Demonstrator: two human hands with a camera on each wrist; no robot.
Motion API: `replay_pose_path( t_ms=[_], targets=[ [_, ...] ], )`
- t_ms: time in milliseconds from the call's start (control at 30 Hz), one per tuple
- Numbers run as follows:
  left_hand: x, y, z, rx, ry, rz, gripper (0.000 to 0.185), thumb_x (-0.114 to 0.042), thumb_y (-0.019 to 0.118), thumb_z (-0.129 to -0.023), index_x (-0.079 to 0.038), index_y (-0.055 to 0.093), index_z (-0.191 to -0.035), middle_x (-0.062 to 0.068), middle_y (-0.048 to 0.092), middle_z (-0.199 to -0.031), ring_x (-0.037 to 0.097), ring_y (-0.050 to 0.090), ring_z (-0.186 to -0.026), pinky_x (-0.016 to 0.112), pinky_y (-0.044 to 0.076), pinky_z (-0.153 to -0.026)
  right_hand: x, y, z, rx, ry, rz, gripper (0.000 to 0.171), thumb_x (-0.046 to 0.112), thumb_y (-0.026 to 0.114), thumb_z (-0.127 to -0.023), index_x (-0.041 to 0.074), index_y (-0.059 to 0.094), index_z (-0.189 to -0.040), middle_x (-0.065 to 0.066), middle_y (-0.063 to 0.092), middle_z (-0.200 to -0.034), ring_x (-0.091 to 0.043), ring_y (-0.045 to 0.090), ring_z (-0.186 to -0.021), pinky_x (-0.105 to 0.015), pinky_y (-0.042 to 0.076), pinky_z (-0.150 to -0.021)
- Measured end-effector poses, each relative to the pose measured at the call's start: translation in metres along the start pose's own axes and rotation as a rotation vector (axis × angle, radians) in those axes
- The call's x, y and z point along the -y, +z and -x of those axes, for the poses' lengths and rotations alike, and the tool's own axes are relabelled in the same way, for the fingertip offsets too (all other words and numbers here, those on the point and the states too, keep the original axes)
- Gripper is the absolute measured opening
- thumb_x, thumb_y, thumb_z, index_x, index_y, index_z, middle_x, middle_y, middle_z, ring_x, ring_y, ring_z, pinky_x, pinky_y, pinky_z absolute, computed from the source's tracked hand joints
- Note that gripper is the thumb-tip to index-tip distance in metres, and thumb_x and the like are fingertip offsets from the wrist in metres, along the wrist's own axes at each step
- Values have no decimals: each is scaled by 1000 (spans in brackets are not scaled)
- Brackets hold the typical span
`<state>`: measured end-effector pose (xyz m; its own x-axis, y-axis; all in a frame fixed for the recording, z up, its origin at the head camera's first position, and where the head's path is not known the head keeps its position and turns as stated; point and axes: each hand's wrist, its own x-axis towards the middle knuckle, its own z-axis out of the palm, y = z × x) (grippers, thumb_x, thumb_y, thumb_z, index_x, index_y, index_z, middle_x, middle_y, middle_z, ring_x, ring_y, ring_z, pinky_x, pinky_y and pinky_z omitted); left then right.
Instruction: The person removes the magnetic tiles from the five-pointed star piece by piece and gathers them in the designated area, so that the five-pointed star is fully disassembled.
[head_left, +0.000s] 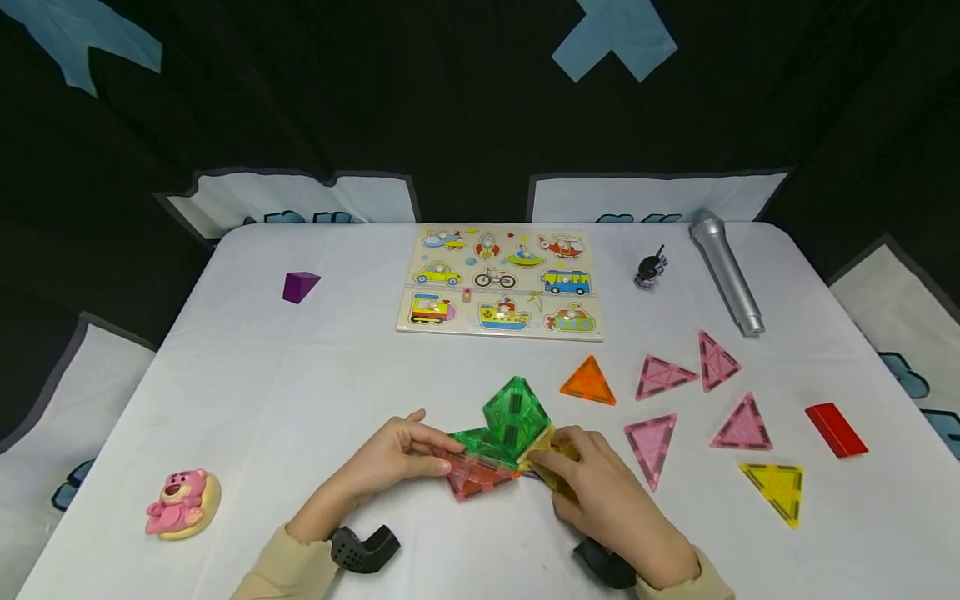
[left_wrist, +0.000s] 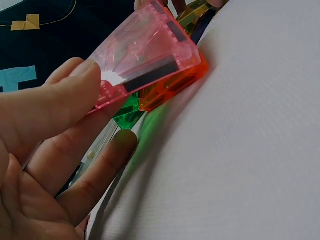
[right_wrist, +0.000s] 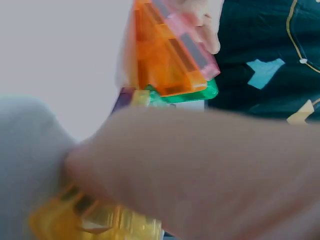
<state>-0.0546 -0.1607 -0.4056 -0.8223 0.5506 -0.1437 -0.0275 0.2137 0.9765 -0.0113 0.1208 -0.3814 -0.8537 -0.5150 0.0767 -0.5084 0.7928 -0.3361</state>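
Thumb and fingers of my left hand [head_left: 393,457] pinch a pink see-through magnetic tile [left_wrist: 150,50]. An orange tile [left_wrist: 175,86] lies right against it, so the pair looks red from above. Green magnetic tiles [head_left: 516,414] adjoin them at the far side, one of them tilted up. My right hand [head_left: 603,487] grips yellow magnetic tiles [right_wrist: 125,222] at the right of this cluster, its fingers covering part of them. A bit of purple tile [right_wrist: 123,100] shows low between the yellow and orange pieces.
Several pink triangle tiles [head_left: 651,446], an orange triangle [head_left: 589,382], a yellow triangle [head_left: 780,490] and a red block [head_left: 837,430] lie to the right. Farther back are a vehicle puzzle board [head_left: 465,260], a silver microphone-shaped tube [head_left: 727,275] and a purple block [head_left: 301,287]. A pink bear figure [head_left: 180,502] sits left.
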Motion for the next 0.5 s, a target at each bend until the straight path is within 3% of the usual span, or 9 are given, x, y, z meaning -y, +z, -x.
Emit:
replay_pose_path(
  t_ms=[167,367,500],
  targets=[
    [0,0,0,1,-16,4,24,-11,70,-78,-2,69,-100,6,69,-83,33,16,-133,47,-6,-105,1,1,0,-14,-71,10,39,14,74,-72,21,67,-110,-11,48,-121,-27,44,-108,-42,44,-84],
    [0,-1,-1,2,9,6,24,-11,70,-78,-1,69,-100,7,69,-82,31,35,-126,45,-6,-106,1,1,0,4,-88,13,41,19,75,-73,23,66,-113,-11,47,-123,-26,44,-111,-43,43,-84],
    [0,-1,-1,6,3,6,24,-10,70,-78,-1,69,-100,6,69,-83,31,32,-127,46,-6,-105,0,0,-1,16,-69,2,44,24,77,-72,23,65,-114,-10,46,-125,-24,43,-113,-42,43,-87]
  ],
)
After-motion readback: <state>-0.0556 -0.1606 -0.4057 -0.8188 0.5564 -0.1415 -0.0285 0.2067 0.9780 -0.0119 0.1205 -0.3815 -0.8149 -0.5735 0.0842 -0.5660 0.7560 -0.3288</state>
